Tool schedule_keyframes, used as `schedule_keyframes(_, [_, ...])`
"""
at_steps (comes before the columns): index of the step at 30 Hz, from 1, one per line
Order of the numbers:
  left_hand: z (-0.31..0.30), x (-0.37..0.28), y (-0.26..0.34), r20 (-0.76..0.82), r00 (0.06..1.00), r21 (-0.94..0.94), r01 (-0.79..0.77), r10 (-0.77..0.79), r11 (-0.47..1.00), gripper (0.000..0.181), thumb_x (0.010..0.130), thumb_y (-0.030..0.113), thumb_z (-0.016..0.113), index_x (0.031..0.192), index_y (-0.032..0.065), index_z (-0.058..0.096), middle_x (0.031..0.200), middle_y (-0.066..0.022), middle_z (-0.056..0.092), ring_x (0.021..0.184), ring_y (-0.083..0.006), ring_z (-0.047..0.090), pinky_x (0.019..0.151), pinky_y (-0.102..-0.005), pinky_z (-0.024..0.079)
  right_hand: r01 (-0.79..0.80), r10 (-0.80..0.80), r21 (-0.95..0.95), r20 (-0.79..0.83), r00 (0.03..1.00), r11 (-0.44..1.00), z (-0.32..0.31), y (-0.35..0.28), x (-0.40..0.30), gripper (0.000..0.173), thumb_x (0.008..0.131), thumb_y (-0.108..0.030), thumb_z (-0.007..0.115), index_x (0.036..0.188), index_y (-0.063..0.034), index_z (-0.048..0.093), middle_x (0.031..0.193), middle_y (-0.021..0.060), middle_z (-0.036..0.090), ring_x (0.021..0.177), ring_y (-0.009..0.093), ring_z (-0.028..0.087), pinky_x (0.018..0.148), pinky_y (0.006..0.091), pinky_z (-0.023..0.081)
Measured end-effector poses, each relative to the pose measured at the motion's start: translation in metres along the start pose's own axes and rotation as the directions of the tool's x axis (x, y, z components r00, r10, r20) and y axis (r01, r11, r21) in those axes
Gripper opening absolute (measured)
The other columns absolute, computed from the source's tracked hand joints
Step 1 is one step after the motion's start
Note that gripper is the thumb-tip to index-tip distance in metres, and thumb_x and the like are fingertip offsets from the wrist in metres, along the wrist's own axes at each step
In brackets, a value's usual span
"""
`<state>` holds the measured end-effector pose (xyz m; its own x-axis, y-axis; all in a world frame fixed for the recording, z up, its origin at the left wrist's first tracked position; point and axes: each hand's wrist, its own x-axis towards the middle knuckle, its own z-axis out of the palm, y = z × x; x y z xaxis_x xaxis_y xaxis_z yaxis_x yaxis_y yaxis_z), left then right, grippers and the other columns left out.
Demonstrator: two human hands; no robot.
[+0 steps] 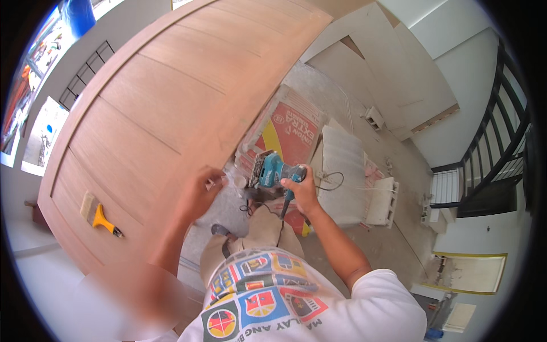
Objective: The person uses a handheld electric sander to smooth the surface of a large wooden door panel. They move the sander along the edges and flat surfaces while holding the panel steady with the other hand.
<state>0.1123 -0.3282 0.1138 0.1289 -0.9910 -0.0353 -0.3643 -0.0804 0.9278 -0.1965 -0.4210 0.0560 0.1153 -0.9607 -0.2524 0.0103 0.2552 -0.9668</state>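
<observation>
My right hand (302, 190) grips the rear of a teal Makita electric finishing sander (271, 170), whose sanding pad faces left, clear of the wood. Its black cord hangs down in front of my trousers. My left hand (205, 188) is at the near edge of a large grooved wooden door panel (141, 107); its fingers are curled, and whether they pinch something small cannot be told. A wide paintbrush with a yellow handle (100, 217) lies on the panel at the lower left, bristles toward the panel's outer edge.
Red printed cement bags (295, 128) lie on the floor beside the panel. A foam-wrapped stack (342, 171) has an extension socket (325, 176) and cable at its edge. Hollow concrete blocks (386, 203) stand farther right, near large boards (384, 81) and a black stair railing (491, 145).
</observation>
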Motion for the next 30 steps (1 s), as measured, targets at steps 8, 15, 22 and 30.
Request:
schedule_keyframes(8, [-0.018,0.135,-0.074,-0.251,0.942,0.496,-0.071,0.222,0.865,0.022,0.099,0.014,0.066,0.118,0.0045,0.071,0.125,-0.0152,0.066,0.121,-0.0371,0.061,0.103,-0.0453,0.048,-0.278,0.235,0.399,0.154,0.960,0.874,0.044,0.051,0.037,0.055,0.082,-0.002,0.080,0.126,-0.0070,0.048,0.109,0.0062,0.057,0.097,0.018,0.064,0.081,0.0355,0.058])
schedule_keyframes(15, [0.000,0.256,-0.077,-0.041,0.990,0.712,-0.068,0.138,0.699,0.045,0.103,0.026,0.061,0.145,0.0116,0.056,0.157,-0.0120,0.047,0.153,-0.0370,0.032,0.123,-0.0618,0.026,-0.338,0.277,0.461,0.196,0.941,0.821,0.057,0.064,0.054,0.065,0.083,-0.005,0.081,0.136,-0.0060,0.043,0.114,0.0068,0.056,0.101,0.017,0.062,0.086,0.0331,0.057])
schedule_keyframes(22, [0.024,0.356,-0.092,0.060,0.998,0.782,-0.063,0.025,0.621,0.058,0.108,0.047,0.048,0.160,0.0199,0.044,0.171,-0.0048,0.031,0.162,-0.0328,0.015,0.127,-0.0661,0.007,-0.165,0.158,0.198,0.053,0.986,0.966,0.050,0.071,0.084,0.060,0.086,-0.005,0.079,0.135,-0.0106,0.043,0.116,0.0065,0.057,0.103,0.018,0.064,0.088,0.0356,0.058])
schedule_keyframes(30, [0.024,0.360,-0.085,0.087,0.995,0.746,-0.103,0.056,0.658,0.054,0.106,0.050,0.048,0.154,0.0253,0.054,0.171,-0.0029,0.033,0.162,-0.0322,0.014,0.128,-0.0648,0.001,-0.311,0.294,0.401,0.104,0.950,0.862,0.021,0.049,0.162,0.063,0.092,-0.007,0.075,0.143,-0.0111,0.038,0.124,0.0109,0.058,0.106,0.020,0.066,0.087,0.0378,0.060])
